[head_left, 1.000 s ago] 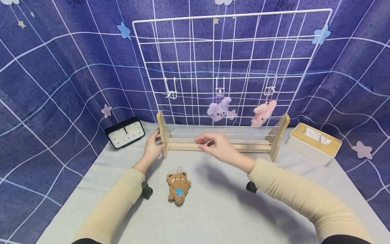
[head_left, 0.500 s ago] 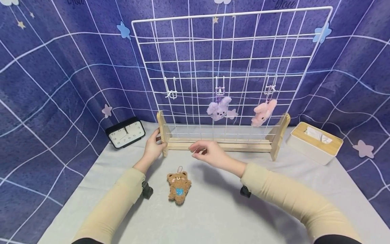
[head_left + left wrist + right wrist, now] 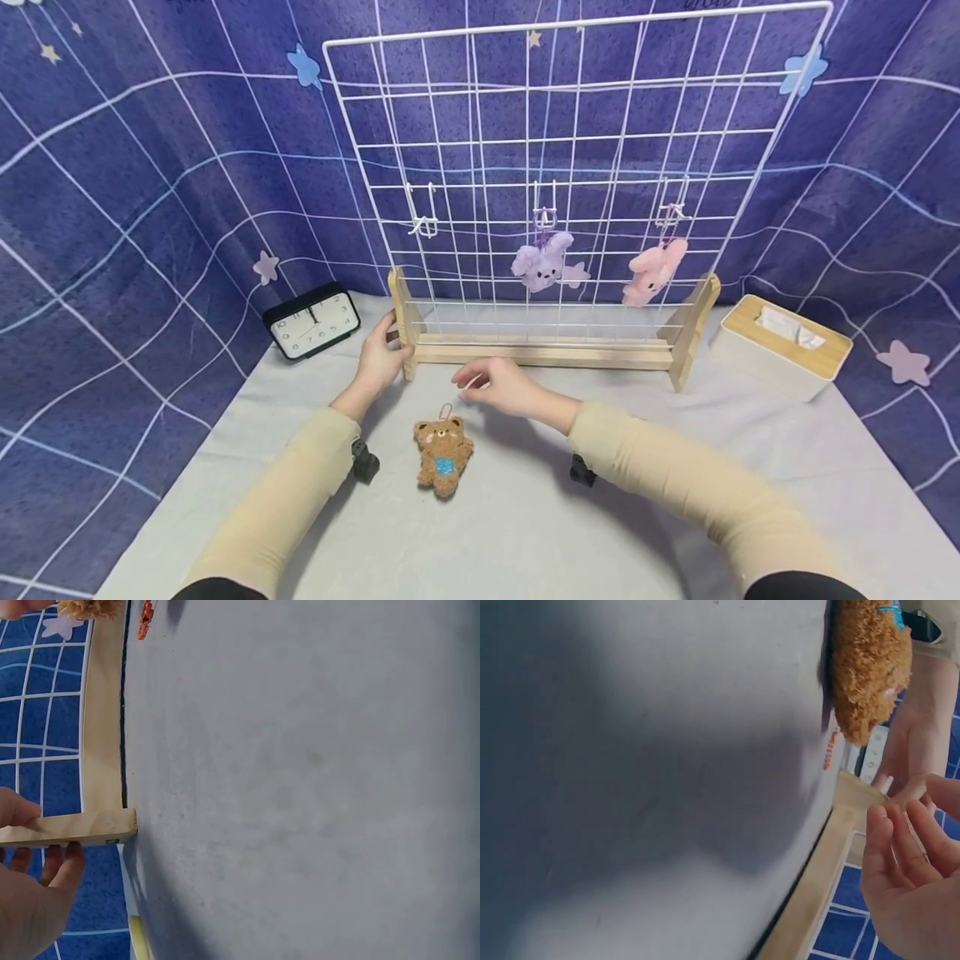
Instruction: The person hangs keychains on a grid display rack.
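My left hand [image 3: 380,360] grips the left wooden upright [image 3: 402,321] of a white wire grid rack [image 3: 480,179]. Thumb and fingers lie on opposite faces of the wood [image 3: 82,826] in the left wrist view. A brown plush bear keychain [image 3: 444,457] with a blue patch on its belly lies face up on the table, its chain loop [image 3: 446,411] pointing at the rack. Just above and to the right of that loop is my right hand [image 3: 498,387], fingers loosely bent, apart from the bear. From the right wrist, the bear [image 3: 870,667] shows side-on beyond the hand [image 3: 911,881].
On the grid hang a purple plush keychain [image 3: 543,262] and a pink one [image 3: 655,273], each from a white hook. A third hook [image 3: 424,223] at left carries nothing. A black clock [image 3: 312,322] stands left; a tissue box [image 3: 783,346] sits right.
My right hand has moved left and toward me, away from the rack's base and closer to the bear's chain loop. The left hand keeps its grip on the upright.
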